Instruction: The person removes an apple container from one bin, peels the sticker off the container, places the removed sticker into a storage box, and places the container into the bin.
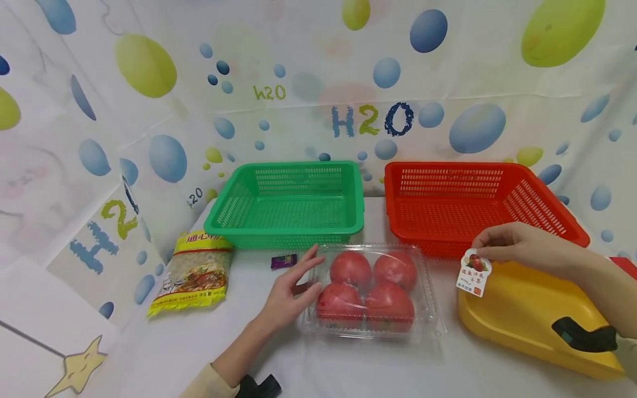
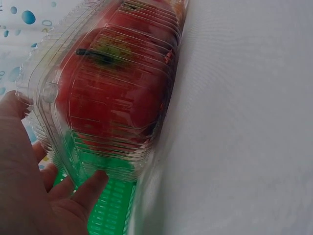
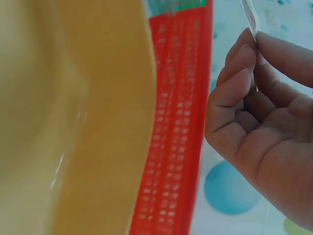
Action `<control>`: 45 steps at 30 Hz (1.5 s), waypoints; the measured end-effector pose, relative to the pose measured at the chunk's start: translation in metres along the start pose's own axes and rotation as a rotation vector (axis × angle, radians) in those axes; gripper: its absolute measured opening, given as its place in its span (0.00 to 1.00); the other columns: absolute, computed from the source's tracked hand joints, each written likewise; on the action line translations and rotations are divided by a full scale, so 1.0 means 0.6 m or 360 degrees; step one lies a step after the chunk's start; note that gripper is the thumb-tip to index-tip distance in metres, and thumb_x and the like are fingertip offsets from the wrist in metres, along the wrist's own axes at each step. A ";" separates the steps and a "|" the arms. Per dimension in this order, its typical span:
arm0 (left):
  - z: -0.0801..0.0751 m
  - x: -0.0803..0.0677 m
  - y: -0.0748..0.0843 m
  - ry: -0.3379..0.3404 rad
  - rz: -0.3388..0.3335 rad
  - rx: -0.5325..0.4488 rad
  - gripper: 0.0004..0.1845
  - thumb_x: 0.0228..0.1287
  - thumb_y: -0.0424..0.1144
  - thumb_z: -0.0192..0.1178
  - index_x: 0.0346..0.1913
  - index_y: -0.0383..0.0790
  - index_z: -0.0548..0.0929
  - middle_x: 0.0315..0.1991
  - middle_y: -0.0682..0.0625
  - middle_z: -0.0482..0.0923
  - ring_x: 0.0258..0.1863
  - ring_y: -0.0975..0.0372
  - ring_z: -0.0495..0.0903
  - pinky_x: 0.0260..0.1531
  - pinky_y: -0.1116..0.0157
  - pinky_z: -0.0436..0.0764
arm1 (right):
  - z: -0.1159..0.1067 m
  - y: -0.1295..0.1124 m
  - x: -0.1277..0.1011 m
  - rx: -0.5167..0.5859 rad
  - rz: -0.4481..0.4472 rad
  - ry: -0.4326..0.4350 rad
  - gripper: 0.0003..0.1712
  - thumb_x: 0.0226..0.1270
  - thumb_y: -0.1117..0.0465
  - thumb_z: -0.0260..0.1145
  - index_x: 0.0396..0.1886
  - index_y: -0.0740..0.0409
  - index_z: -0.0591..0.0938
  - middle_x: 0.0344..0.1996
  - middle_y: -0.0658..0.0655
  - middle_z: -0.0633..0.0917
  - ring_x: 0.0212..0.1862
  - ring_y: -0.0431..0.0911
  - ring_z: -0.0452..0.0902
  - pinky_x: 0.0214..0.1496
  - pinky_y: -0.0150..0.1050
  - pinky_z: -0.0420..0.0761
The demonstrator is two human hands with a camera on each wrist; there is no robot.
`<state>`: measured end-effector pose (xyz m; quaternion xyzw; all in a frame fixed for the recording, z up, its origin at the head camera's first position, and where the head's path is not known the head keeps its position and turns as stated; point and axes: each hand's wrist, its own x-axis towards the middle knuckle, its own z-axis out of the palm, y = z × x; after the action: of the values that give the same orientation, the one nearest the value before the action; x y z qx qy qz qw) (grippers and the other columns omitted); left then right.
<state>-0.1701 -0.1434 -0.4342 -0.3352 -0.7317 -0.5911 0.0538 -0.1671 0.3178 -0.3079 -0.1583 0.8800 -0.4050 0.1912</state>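
Head view: clear tomato box (image 1: pixel 370 290) sits just before the green basket (image 1: pixel 291 202), long axis left-right; left hand (image 1: pixel 291 290), fingers straight, touches its left end, while right hand (image 1: pixel 517 246) pinches a label (image 1: pixel 474 272) to its right. Left wrist: fingers (image 2: pixel 90 188) rest flat against the box (image 2: pixel 112 93) wall. Right wrist: fingertips (image 3: pixel 239 58) clamp the label (image 3: pixel 249 17), seen edge-on.

A staged tabletop booth: bubble-print "H2O" backdrop cloth (image 1: pixel 368 119) walls in a white-covered table (image 1: pixel 348 365).

Against our left hand (image 1: pixel 288 290) lies a clear, ribbed plastic clamshell box (image 1: pixel 370 290), thin and glossy, over smooth red tomatoes (image 1: pixel 350 268). Our right hand (image 1: pixel 517 243) pinches a small printed label (image 1: pixel 474 272) of glossy paper, above a smooth, shiny yellow plastic scoop (image 1: pixel 527 315). Beyond the hands, green (image 1: pixel 291 204) and red (image 1: pixel 473 202) perforated plastic baskets look semi-gloss.
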 end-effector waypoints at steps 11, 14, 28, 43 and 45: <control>0.003 0.001 0.000 0.0011 -0.0003 0.0002 0.26 0.68 0.28 0.60 0.68 0.32 0.75 0.77 0.40 0.58 0.74 0.45 0.59 0.53 0.54 0.81 | -0.013 0.066 -0.016 -0.0007 0.0143 -0.0057 0.13 0.75 0.60 0.63 0.51 0.65 0.81 0.43 0.56 0.84 0.45 0.43 0.78 0.47 0.35 0.80; 0.002 0.001 0.000 0.0009 -0.0003 0.0011 0.26 0.68 0.28 0.60 0.68 0.33 0.75 0.77 0.40 0.58 0.73 0.44 0.60 0.53 0.53 0.81 | -0.012 0.081 -0.018 -0.0002 0.0165 -0.0071 0.13 0.74 0.61 0.63 0.51 0.66 0.80 0.43 0.57 0.83 0.45 0.43 0.77 0.47 0.35 0.81; 0.001 0.001 -0.001 0.0007 0.0001 0.0010 0.25 0.68 0.28 0.60 0.68 0.31 0.75 0.77 0.39 0.58 0.74 0.47 0.59 0.53 0.54 0.81 | 0.003 0.121 -0.014 -0.0136 0.0038 -0.0121 0.11 0.72 0.63 0.65 0.50 0.63 0.82 0.44 0.56 0.81 0.42 0.44 0.76 0.45 0.39 0.84; 0.001 0.001 -0.002 0.0008 0.0002 0.0008 0.25 0.68 0.28 0.61 0.68 0.32 0.75 0.76 0.37 0.58 0.74 0.46 0.59 0.53 0.53 0.81 | 0.001 0.112 -0.011 -0.0105 0.0139 -0.0156 0.18 0.72 0.63 0.64 0.57 0.68 0.80 0.50 0.59 0.81 0.48 0.51 0.76 0.45 0.42 0.84; 0.001 0.001 -0.002 0.0010 0.0000 0.0008 0.25 0.68 0.28 0.61 0.68 0.32 0.75 0.76 0.38 0.58 0.74 0.47 0.59 0.53 0.53 0.81 | -0.002 0.111 -0.012 -0.0082 0.0182 -0.0159 0.20 0.73 0.62 0.64 0.59 0.69 0.79 0.51 0.60 0.81 0.48 0.53 0.76 0.45 0.41 0.84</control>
<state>-0.1712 -0.1430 -0.4352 -0.3332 -0.7330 -0.5903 0.0570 -0.1692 0.3632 -0.3572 -0.1325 0.8871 -0.3623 0.2536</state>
